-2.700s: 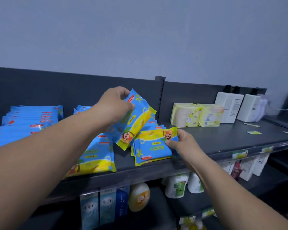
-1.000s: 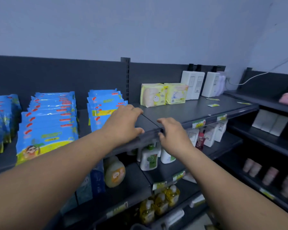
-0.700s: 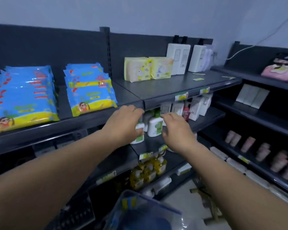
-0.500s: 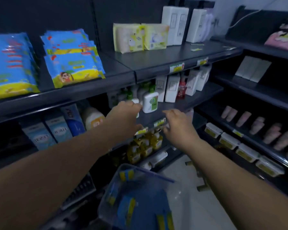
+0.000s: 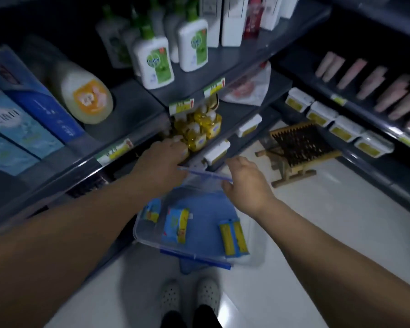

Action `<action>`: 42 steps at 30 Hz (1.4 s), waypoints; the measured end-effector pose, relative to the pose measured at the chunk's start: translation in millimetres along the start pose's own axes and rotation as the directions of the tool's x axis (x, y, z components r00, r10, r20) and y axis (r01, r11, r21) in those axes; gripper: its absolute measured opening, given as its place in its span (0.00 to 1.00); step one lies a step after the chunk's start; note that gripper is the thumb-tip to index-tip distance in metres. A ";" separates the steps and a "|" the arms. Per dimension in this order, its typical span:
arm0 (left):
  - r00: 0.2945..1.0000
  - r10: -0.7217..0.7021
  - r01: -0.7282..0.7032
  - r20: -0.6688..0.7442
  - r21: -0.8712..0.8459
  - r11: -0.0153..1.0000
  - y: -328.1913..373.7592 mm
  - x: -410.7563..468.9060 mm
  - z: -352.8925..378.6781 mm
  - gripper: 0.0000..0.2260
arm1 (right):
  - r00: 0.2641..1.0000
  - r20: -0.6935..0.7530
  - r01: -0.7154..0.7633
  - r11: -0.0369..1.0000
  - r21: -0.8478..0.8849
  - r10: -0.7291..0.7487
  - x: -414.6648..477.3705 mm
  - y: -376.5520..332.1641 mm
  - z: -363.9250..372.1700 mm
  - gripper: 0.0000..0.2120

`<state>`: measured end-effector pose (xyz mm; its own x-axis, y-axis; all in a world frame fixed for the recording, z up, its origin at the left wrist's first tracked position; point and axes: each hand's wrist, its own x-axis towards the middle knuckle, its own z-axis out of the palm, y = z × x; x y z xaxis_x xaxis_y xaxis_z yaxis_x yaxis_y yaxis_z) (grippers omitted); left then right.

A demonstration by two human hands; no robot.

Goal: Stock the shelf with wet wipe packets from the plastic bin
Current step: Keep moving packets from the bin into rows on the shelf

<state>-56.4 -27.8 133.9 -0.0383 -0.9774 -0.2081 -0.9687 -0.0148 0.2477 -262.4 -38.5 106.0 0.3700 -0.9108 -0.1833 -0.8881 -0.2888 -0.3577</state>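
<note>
We reach down with both arms toward the plastic bin (image 5: 194,254), which stands on the floor (image 5: 317,221) just in front of our shoes (image 5: 171,297) and close to the foot of the shelves. A few wet wipe packets (image 5: 175,224) lie loose inside it, apart from one another. The left hand (image 5: 162,162) hangs over the far rim with a wide, relaxed grip and holds nothing. The right hand (image 5: 245,183) is also empty and its grip is loose. Its thumb is very near the rim, but the blur does not let us say whether it touches. We think the next step is to pick up packets, and several things can go wrong here. The left hand is just beside the small yellow bottles (image 5: 199,129) at the edge of a low shelf, so a careless lift may sweep them down. The packets look smooth and soft, so one pinched only at a corner may slip away. The bin seems a little tilted, and pressing on its rim may tip it. The shelf that we must fill does not show here, so on the way up an arm may hit the shelf edge (image 5: 115,150) above.
</note>
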 end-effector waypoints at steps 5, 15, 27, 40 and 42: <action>0.996 -0.022 0.026 0.088 -0.045 0.999 -21.1 9.3 72.5 0.27 | 0.990 0.094 -0.108 0.994 -0.003 0.108 -3.3 19.5 72.2 0.26; 0.944 -0.084 0.085 0.318 0.010 0.996 -66.5 18.6 234.6 0.31 | 0.912 0.234 -0.319 0.942 -0.106 0.336 -13.3 73.4 217.3 0.22; 0.734 -0.502 0.573 0.458 -0.019 0.819 -96.8 28.3 331.1 0.43 | 0.660 0.292 -0.711 0.701 -0.053 0.692 -18.2 109.8 306.4 0.44; 0.687 -0.423 0.713 0.591 -0.438 0.547 -61.9 38.7 291.6 0.18 | 0.647 0.414 -0.762 0.536 0.362 0.640 2.6 110.4 272.4 0.06; 0.695 -0.387 0.713 0.606 -0.510 0.481 -57.4 34.5 268.2 0.20 | 0.649 0.434 -0.754 0.451 0.478 0.625 3.9 98.0 249.6 0.04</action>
<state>-67.9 -4.1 -141.3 0.1995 -0.5455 -0.8140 -0.3684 -0.8115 0.4536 -279.9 3.3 -158.3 -0.1967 -0.6434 -0.7399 -0.5488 0.6976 -0.4607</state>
